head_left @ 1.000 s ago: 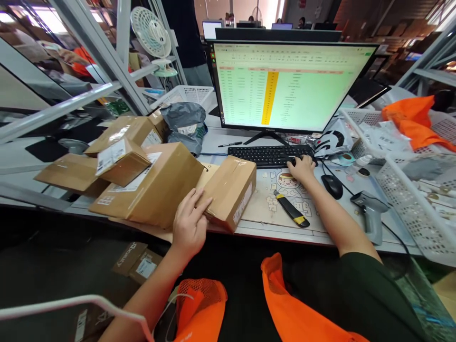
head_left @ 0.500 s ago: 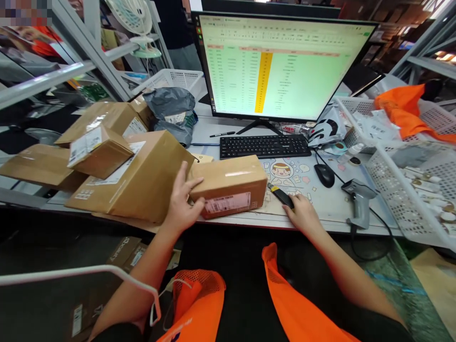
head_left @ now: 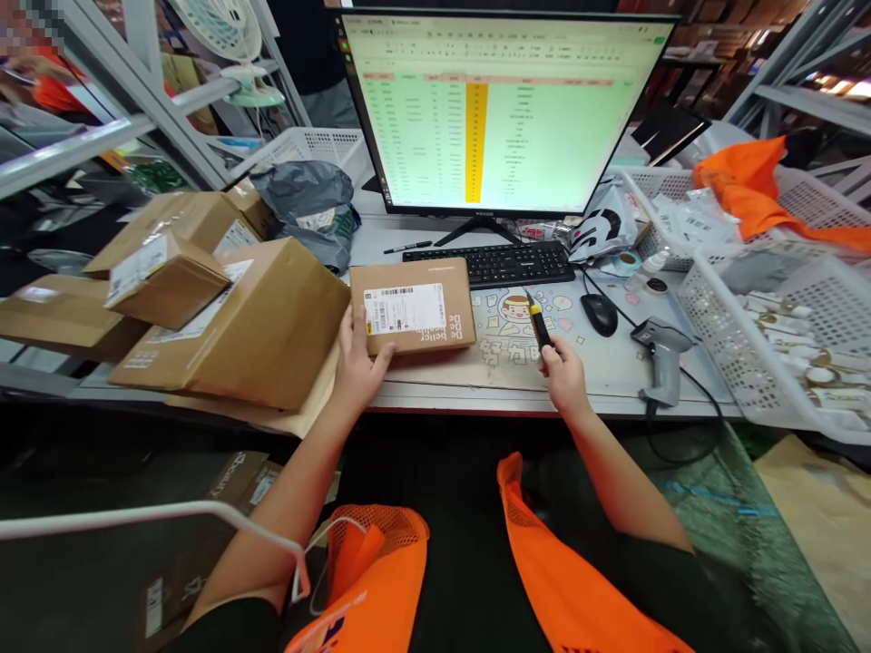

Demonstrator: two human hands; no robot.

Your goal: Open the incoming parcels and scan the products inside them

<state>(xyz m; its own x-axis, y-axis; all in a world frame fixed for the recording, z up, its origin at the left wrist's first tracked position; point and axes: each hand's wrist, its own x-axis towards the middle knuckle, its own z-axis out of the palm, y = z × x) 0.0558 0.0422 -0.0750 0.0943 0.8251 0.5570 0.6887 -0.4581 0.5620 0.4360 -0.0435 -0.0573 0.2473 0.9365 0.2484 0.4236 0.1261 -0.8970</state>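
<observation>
Desk's [head_left: 449, 396] busy: screen [head_left: 504, 118] far, cartons [head_left: 272, 317] left, bins [head_left: 741, 349] right. Your L hand [head_left: 355, 370] grips the box [head_left: 425, 346] at its left end, thumb on the near side, label facing you, just near the kbd [head_left: 523, 265]. R fingers are curled tight round the cutter [head_left: 538, 324], blade pointing far, apart from the box. Best: steady L grip, thumb out of the blade's line, tip aimed away from your L wrist.

“better” on box [head_left: 413, 306], “beauty” on lower carton [head_left: 238, 476]
</observation>
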